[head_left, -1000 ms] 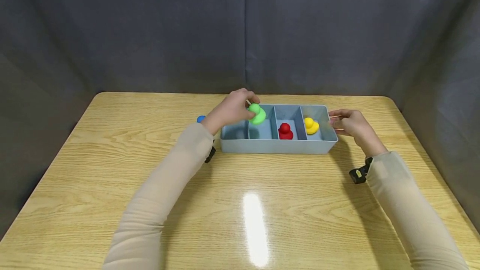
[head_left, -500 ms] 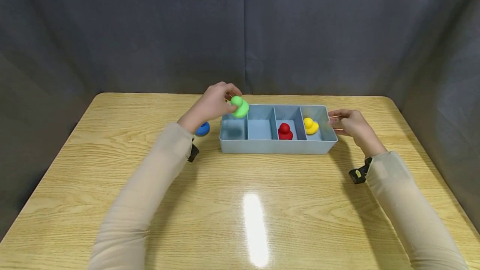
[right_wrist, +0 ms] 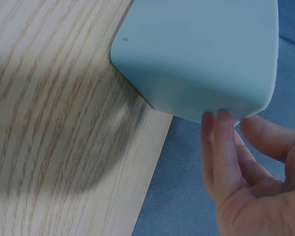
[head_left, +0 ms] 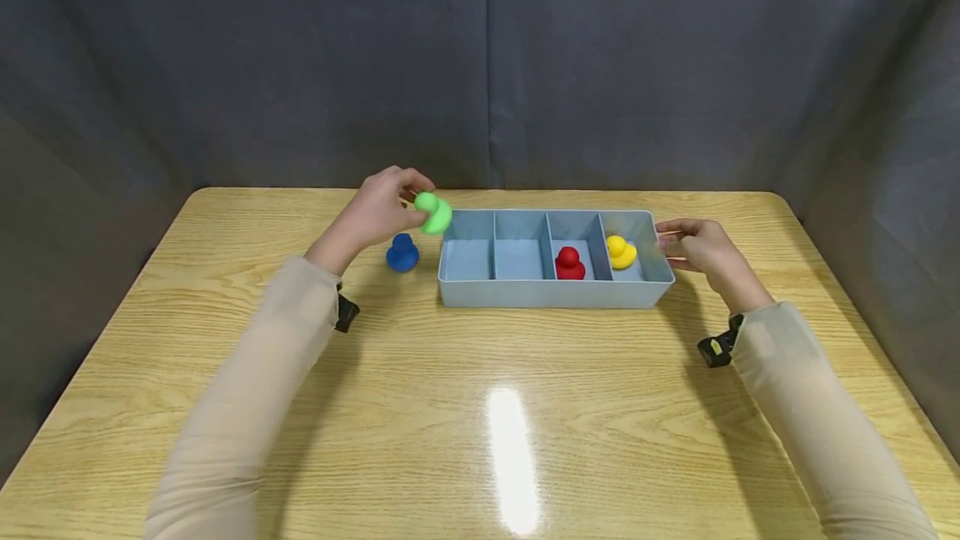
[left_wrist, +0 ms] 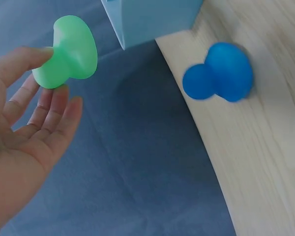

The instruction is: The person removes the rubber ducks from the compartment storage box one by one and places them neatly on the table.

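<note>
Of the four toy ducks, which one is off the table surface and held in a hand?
The green duck: the left hand pinches it in the air. The blue duck stands on the table, and the red duck and yellow duck sit in the tray.

Left hand raised, fingers pinching
</note>
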